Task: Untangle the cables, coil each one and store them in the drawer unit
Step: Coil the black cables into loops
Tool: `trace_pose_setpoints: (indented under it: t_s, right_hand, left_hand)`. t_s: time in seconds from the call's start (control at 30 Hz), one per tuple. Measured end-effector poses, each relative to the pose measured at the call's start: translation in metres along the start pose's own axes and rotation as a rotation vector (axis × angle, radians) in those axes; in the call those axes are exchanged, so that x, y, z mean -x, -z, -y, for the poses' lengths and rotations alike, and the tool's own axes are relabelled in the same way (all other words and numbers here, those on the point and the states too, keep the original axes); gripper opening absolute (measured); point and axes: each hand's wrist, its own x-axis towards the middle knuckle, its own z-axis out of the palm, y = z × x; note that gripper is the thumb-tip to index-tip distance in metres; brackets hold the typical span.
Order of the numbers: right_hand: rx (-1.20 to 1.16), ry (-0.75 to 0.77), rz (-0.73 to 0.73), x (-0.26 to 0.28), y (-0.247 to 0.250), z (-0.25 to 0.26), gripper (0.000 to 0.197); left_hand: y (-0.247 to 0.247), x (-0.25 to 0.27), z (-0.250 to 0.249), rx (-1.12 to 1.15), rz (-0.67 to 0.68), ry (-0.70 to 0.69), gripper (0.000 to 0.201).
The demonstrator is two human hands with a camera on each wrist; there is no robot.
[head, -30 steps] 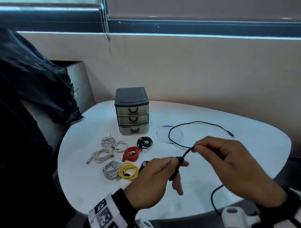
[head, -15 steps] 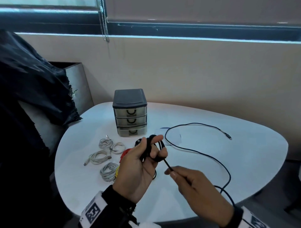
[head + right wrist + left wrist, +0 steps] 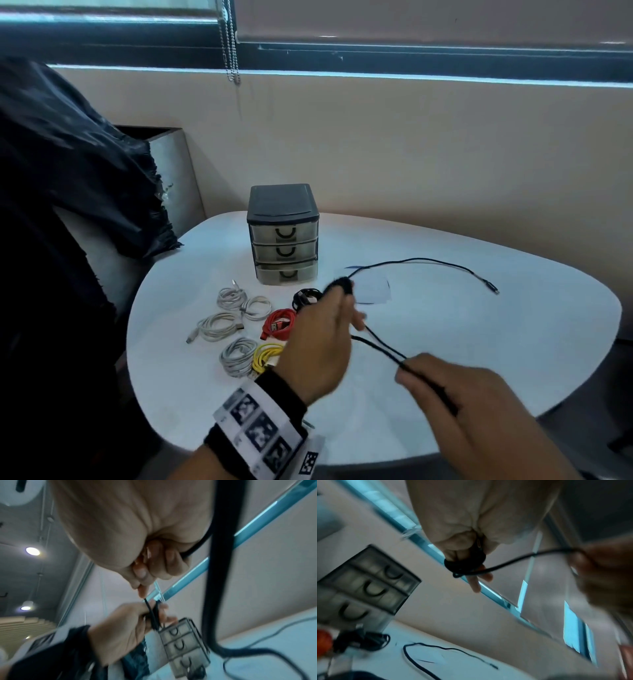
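A long black cable (image 3: 411,263) trails across the white table (image 3: 479,342) to its plug at the right. My left hand (image 3: 329,322) is raised above the table with turns of that cable (image 3: 464,562) wound round its fingers. My right hand (image 3: 442,383) pinches the same cable (image 3: 193,549) lower right, and a doubled strand runs taut between the hands. The grey three-drawer unit (image 3: 283,236) stands at the back with all drawers closed. Several coiled cables lie in front of it: white (image 3: 219,325), grey (image 3: 238,356), yellow (image 3: 265,356), red (image 3: 279,322) and black (image 3: 305,296).
A white paper slip (image 3: 371,291) lies on the table under the black cable. Dark cloth (image 3: 68,178) drapes over a chair at the left. A wall and window sill close the far side. The table's rounded edge runs near my wrists.
My left hand has turned and moved right with more cable wound on its fingers. My right hand has drawn back to the lower right, pulling a loop of cable taut.
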Motion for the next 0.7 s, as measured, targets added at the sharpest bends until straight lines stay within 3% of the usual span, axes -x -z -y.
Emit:
trace_pose_setpoints:
  t_s: [0.03,0.1,0.23,0.3,0.37,0.5,0.7]
  right_hand:
    - [0.025,0.027,-0.058,-0.002,0.008,-0.001,0.019]
    - [0.058,0.059,-0.141,-0.009,0.025,-0.004,0.019]
    - [-0.127,-0.033,-0.247,-0.030,0.049,-0.022,0.018]
    - [-0.212,-0.041,-0.234,-0.036,0.054,-0.028,0.022]
    - [-0.240,-0.028,-0.224,-0.041,0.056,-0.028,0.026]
    - [-0.227,-0.071,-0.264,-0.047,0.058,-0.037,0.013]
    - [-0.399,-0.261,-0.280,-0.044,0.081,-0.086,0.013]
  left_hand:
    - [-0.005,0.006,-0.001,-0.106,0.089,-0.057,0.031]
    - [-0.009,0.018,-0.009,-0.093,0.243,-0.114,0.034]
    - [0.003,0.032,-0.040,0.404,0.495,-0.007,0.039]
    - [0.015,0.030,-0.053,0.625,0.528,0.052,0.038]
    - [0.026,0.024,-0.061,0.771,0.451,0.109,0.039]
    - [0.039,0.016,-0.062,1.007,0.232,0.271,0.034]
    - [0.062,0.009,-0.044,1.331,-0.035,0.408,0.034]
